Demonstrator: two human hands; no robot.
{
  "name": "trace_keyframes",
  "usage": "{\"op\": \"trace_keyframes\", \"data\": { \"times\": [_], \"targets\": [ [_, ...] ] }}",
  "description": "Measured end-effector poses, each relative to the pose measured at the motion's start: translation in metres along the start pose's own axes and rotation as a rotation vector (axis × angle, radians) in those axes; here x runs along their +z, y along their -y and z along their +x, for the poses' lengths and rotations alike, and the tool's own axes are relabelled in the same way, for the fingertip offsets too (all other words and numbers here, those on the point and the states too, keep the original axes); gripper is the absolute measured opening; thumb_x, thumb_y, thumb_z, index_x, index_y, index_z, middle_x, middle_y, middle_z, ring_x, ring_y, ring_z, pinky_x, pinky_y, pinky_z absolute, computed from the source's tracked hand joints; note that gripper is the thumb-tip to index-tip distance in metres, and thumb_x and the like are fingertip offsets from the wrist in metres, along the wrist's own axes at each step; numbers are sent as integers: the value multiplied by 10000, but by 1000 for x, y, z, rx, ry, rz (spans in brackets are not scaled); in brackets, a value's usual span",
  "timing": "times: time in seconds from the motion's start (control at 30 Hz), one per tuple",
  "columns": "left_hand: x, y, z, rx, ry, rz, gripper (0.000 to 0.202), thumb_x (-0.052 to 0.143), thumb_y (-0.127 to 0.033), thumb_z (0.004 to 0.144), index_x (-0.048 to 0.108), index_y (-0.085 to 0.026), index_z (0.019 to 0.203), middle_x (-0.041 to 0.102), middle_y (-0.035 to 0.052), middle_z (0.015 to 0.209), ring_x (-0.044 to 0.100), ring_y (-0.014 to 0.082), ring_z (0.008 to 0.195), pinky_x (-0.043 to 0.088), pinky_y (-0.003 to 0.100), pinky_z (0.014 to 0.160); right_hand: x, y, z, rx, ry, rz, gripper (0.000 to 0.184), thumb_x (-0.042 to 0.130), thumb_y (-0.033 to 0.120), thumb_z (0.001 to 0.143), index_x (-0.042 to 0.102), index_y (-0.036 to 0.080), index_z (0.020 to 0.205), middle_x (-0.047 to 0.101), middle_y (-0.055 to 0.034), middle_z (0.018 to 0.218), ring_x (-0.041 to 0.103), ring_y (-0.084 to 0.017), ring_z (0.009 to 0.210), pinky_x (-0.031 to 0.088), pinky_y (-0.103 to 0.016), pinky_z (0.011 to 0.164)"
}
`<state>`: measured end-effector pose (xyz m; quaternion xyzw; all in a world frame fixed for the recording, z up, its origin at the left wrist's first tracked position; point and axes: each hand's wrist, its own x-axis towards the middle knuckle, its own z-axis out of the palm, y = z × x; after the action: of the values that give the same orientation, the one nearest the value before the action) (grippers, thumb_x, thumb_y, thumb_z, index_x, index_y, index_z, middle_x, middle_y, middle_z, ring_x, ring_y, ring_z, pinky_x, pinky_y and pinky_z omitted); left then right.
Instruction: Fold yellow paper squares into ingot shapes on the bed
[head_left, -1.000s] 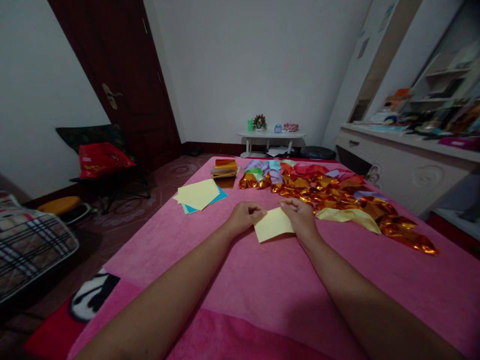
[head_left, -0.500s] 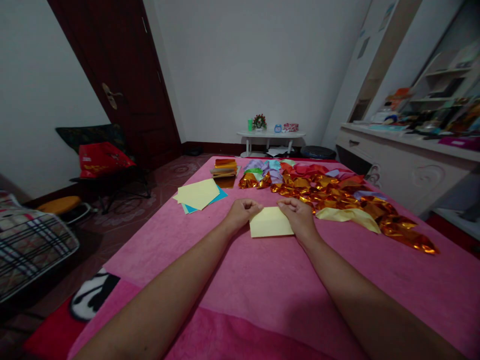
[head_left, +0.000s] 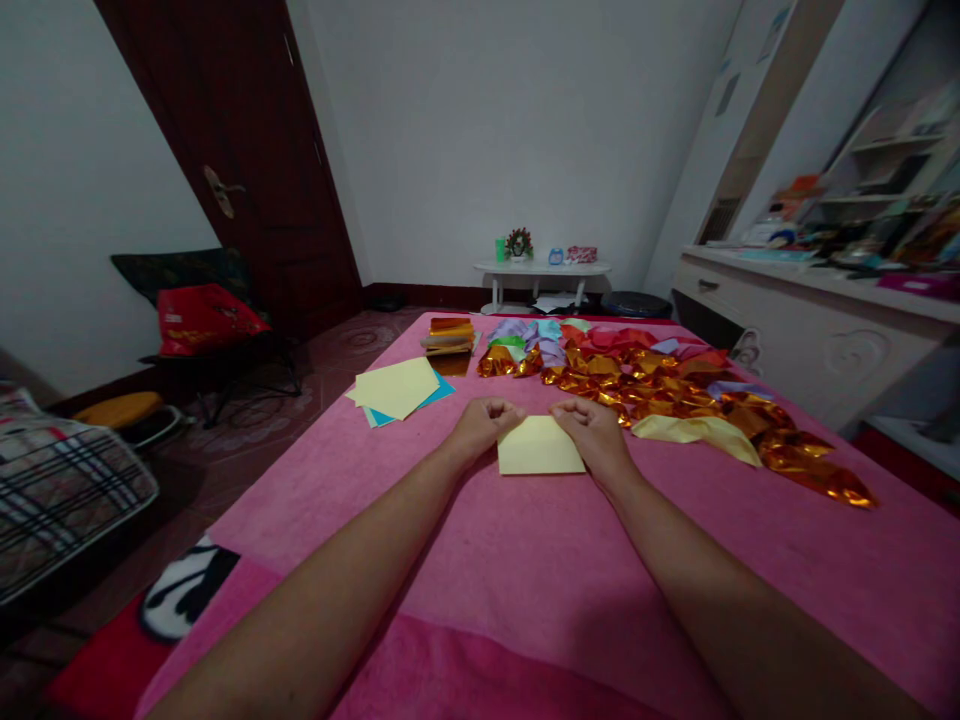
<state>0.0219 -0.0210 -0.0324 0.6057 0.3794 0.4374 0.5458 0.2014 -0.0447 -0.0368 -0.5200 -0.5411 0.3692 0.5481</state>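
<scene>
A pale yellow sheet of paper, which looks folded, is held just over the pink cloth on the table. My left hand pinches its upper left corner, and my right hand has the upper right corner between thumb and fingers. Left of my hands lie flat yellow sheets with a blue sheet sticking out beneath. To the right, a twisted yellow paper piece rests beside crumpled shiny gold foil pieces.
A stack of gold and orange paper stands at the far left of the table. Behind the foil lie crumpled purple and red pieces. A dresser flanks the right side; a chair with a red bag stands left.
My right hand has shifted slightly left along the paper's upper edge, and the sheet lies a little straighter. The left hand has hardly moved.
</scene>
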Motion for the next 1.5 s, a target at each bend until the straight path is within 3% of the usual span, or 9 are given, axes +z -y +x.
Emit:
{"op": "trace_keyframes", "data": {
  "times": [0.27,0.63,0.93,1.5],
  "targets": [
    [1,1,1,6,4,28,382,697,-471,648,558,-116,639,523,-31,545,414,51,450,283,191,455,0,0,0,-58,32,-97,219,627,368,690,660,156,735,644,-21,622,552,-156,540,376,-243,484],
    [0,6,3,26,26,66,374,681,-466,669,552,-117,633,519,-26,547,417,55,458,283,188,459,0,4,0,-141,55,-183,185,603,329,701,670,161,742,680,-49,764,594,-186,685,434,-269,590],
    [-1,5,1,49,49,97,383,654,-485,694,569,-113,655,511,-32,543,411,57,451,294,193,462,0,5,-2,-165,102,-234,171,603,318,704,675,164,716,657,-23,707,576,-176,667,428,-268,620],
    [2,1,-4,91,91,300,328,621,-431,727,625,-103,702,555,2,608,441,77,516,299,187,470,1,-1,-1,-171,105,-204,146,610,305,707,659,168,700,632,-17,663,547,-156,607,401,-251,545]
  ]
}}
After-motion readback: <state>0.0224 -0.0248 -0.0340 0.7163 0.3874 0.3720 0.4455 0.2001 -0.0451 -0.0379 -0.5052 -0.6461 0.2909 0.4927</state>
